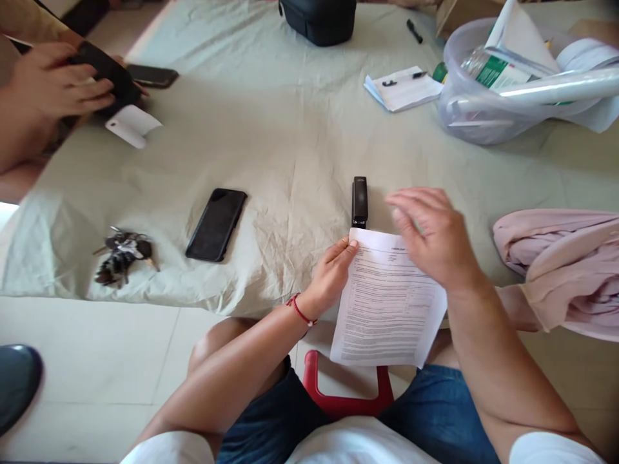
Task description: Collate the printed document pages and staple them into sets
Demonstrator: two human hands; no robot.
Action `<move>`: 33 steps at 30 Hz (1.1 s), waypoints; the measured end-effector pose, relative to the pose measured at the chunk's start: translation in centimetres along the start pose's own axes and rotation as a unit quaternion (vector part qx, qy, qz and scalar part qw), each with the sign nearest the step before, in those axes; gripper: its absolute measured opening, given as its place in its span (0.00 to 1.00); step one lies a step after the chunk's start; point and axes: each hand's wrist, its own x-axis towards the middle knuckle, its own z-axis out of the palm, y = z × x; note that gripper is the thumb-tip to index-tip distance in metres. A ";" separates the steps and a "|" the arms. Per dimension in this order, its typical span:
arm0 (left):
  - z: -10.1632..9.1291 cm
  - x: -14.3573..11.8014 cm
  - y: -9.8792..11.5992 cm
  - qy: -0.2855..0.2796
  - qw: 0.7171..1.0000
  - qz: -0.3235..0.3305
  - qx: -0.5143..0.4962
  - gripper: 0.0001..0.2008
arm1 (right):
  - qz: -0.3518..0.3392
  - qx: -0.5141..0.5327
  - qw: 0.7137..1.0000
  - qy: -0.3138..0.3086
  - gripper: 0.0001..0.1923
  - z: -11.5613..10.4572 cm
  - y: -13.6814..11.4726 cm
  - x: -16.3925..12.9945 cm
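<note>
My left hand [331, 274] pinches the top left corner of a printed paper sheet [387, 309], which hangs over the table's front edge above my lap. A black stapler [359, 201] lies on the cloth just beyond that corner, its near end touching the sheet. My right hand [432, 235] hovers over the sheet's top right part with fingers spread, holding nothing, a little to the right of the stapler.
A black phone [216, 223] and a bunch of keys [120, 254] lie to the left. Another person's hands [53, 84] hold a dark object at far left. A notepad with pen [403, 87], a plastic tub [476, 116], a black case [319, 19] and pink cloth [561, 258] surround.
</note>
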 end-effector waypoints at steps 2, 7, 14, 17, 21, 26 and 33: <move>0.1 0.1 -0.3 -0.005 1.000 0.022 0.008 0.20 | -0.031 -0.013 0.997 -0.063 0.18 1.3 -1.6 -0.1; 0.0 0.4 -0.6 -0.003 0.999 0.036 0.003 0.20 | -0.054 -0.038 0.987 -0.144 0.22 3.3 -2.3 -0.6; 0.0 0.5 -0.5 -0.001 0.998 0.055 0.011 0.21 | -0.077 -0.062 0.978 -0.181 0.22 3.8 -2.3 -0.5; 0.1 0.5 -0.3 0.003 0.998 0.055 0.012 0.21 | -0.075 -0.051 0.984 -0.154 0.24 3.7 -2.3 -0.4; 0.2 0.5 -0.2 0.016 0.999 0.036 -0.009 0.20 | -0.071 -0.069 0.987 -0.129 0.24 2.8 -2.3 -0.4; 0.0 0.6 -0.3 0.024 0.999 0.028 -0.008 0.21 | -0.073 -0.074 0.985 -0.137 0.23 2.2 -2.5 -0.4; -0.2 0.3 0.4 0.016 0.999 0.040 0.001 0.23 | -0.016 -0.052 0.980 -0.190 0.19 1.3 -1.8 0.0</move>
